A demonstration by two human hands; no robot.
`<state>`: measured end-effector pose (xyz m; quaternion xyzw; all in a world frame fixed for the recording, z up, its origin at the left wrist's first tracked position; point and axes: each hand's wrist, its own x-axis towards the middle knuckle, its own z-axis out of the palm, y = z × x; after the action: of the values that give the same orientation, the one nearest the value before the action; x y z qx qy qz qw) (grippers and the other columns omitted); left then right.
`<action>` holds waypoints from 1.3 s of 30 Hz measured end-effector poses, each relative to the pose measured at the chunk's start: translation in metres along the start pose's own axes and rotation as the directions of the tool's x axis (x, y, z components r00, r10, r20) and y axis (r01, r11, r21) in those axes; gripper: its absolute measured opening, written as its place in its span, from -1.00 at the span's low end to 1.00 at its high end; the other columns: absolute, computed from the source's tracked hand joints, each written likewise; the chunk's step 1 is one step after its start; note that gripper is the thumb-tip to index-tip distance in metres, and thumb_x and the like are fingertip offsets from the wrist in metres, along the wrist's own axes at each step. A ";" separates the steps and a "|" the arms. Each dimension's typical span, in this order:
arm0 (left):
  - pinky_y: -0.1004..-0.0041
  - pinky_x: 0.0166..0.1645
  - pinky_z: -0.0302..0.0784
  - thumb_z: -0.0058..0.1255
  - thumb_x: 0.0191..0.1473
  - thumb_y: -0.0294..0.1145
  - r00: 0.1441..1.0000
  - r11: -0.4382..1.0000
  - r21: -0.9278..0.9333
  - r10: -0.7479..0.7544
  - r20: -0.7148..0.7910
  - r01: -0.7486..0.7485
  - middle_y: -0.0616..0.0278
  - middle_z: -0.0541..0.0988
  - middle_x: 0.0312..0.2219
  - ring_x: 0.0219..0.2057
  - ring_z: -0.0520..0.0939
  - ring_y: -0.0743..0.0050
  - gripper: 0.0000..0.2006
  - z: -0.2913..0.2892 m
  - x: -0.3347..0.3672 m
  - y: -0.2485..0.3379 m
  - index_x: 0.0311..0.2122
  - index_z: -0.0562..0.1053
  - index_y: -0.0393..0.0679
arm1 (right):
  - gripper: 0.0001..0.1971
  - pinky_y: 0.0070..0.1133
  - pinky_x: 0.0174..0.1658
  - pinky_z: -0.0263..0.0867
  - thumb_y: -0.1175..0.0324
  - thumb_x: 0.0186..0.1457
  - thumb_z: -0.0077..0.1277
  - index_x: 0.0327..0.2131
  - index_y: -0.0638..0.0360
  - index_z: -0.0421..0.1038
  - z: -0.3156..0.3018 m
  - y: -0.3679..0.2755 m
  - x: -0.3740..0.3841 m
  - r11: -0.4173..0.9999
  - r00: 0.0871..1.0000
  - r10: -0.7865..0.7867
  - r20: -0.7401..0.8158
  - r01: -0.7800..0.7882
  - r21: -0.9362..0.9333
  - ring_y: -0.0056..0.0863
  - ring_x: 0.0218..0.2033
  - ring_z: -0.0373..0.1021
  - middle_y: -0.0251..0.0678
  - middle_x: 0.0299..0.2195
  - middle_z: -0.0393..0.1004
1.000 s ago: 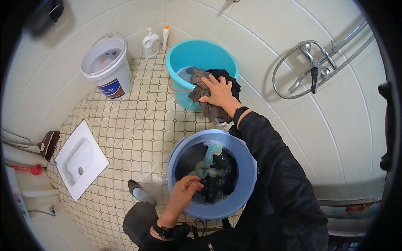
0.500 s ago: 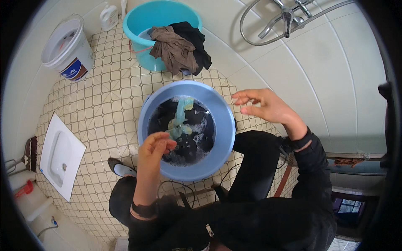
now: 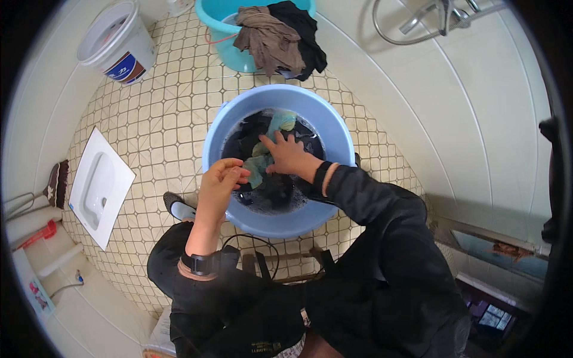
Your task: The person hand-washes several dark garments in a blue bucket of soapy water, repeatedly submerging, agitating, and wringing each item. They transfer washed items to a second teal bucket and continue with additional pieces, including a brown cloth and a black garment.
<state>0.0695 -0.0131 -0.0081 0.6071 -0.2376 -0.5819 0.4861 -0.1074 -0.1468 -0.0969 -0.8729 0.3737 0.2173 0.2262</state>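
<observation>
A blue basin (image 3: 337, 128) stands before me, holding dark, sudsy water and dark fabric (image 3: 277, 194). On top lies a thin, crumpled pale blue-green cloth (image 3: 256, 171), running from the basin's far side toward its middle. My left hand (image 3: 219, 182) is over the basin's left side, thumb and fingers pinched together at the near edge of this cloth. Over the middle of the cloth reaches my right hand (image 3: 291, 158), its fingers spread and pointing left. Whether its fingertips press on the cloth or hover just above it is hard to make out.
A turquoise tub (image 3: 236, 56) with brown cloth (image 3: 271, 42) and black cloth (image 3: 310, 45) over its rim stands beyond the basin. A white bucket (image 3: 122, 45) is far left, a squat toilet (image 3: 98, 188) at left, a brush (image 3: 57, 185) beside it. A tap (image 3: 441, 18) juts from the wall.
My right hand has come from beyond the basin's right rim to over the cloth. My left hand stays pinched near the cloth's near end. The whole view has shifted, with the basin higher in it.
</observation>
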 end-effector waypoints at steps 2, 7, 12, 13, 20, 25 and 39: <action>0.55 -0.23 0.44 -0.07 0.19 -0.38 1.000 1.000 0.019 -0.008 0.023 0.008 0.18 0.62 -0.32 -0.33 0.58 0.54 -0.77 -0.002 0.002 -0.006 -0.10 0.44 -0.26 | -0.31 -0.01 -0.10 0.31 0.28 -0.07 0.19 0.17 -0.04 0.15 0.016 -0.004 0.014 0.995 0.991 0.077 0.110 -0.069 -0.072 0.12 -0.10 0.38 -0.08 0.27 0.01; 0.51 -0.08 0.40 -0.04 0.19 -0.31 0.995 0.996 -0.010 -0.092 -0.048 0.091 0.17 0.58 -0.21 -0.18 0.55 0.49 -0.68 0.007 0.010 -0.025 -0.01 0.41 -0.26 | -0.73 -0.27 -0.12 0.35 0.42 -0.09 0.00 -0.23 0.18 0.48 0.003 0.001 0.007 0.937 0.957 -0.130 0.257 0.034 0.348 0.01 -0.23 0.43 -0.02 -0.29 0.49; 0.13 0.09 0.22 -0.04 0.15 0.13 0.910 0.838 -0.407 -0.412 -0.036 0.363 0.22 0.47 -0.01 0.10 0.34 0.31 -0.51 0.036 0.033 -0.051 -0.04 0.45 -0.08 | -0.76 -0.31 -0.17 0.29 0.37 -0.16 0.03 -0.33 0.21 0.41 -0.044 -0.009 -0.061 0.712 0.856 -0.456 -0.242 0.514 0.477 -0.04 -0.23 0.35 -0.08 -0.35 0.37; 0.44 -0.01 0.40 -0.03 0.19 -0.01 0.839 0.797 -0.369 -0.539 -0.076 0.479 0.15 0.55 -0.16 -0.12 0.55 0.36 -0.51 0.037 0.036 -0.054 -0.01 0.43 -0.26 | -0.76 -0.31 -0.18 0.28 0.38 -0.17 0.02 -0.33 0.19 0.40 -0.050 -0.016 -0.076 0.618 0.817 -0.490 -0.304 0.572 0.539 -0.05 -0.25 0.35 -0.11 -0.38 0.36; 0.41 -0.43 0.47 -0.08 0.23 -0.09 0.952 0.660 -0.706 -0.300 0.066 0.257 0.27 0.52 -0.55 -0.51 0.57 0.41 -0.71 0.051 0.026 -0.052 -0.32 0.47 -0.10 | -0.79 -0.35 -0.20 0.32 0.29 0.05 0.01 -0.32 0.22 0.38 -0.039 -0.078 -0.097 0.566 0.691 -0.163 -0.705 0.651 0.507 -0.04 -0.24 0.40 -0.06 -0.34 0.43; 0.38 -0.31 0.50 -0.17 0.25 -0.11 0.956 0.890 -0.375 -0.293 -0.031 0.260 0.28 0.52 -0.40 -0.36 0.57 0.39 -0.71 0.070 0.020 -0.045 -0.18 0.44 -0.11 | -0.77 -0.36 -0.38 0.34 0.26 0.14 -0.10 -0.26 0.22 0.36 -0.014 -0.055 -0.053 0.708 0.797 0.126 -0.591 0.346 0.616 0.11 -0.38 0.43 -0.06 -0.52 0.42; 0.25 0.16 0.30 -0.38 0.30 0.03 0.997 0.838 -0.543 -0.004 0.075 0.045 0.22 0.37 0.02 0.06 0.41 0.30 -0.53 0.063 0.022 -0.042 0.19 0.18 0.01 | -0.62 -0.49 0.08 0.20 0.22 0.23 -0.11 0.04 0.20 0.33 -0.007 -0.083 -0.050 0.360 0.740 0.402 -0.539 0.414 0.836 -0.35 -0.02 0.35 -0.21 -0.08 0.43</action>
<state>0.0032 -0.0347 -0.0454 0.4260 -0.0720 -0.6528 0.6222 -0.0749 -0.0715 -0.0440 -0.5994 0.4782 -0.3656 0.5276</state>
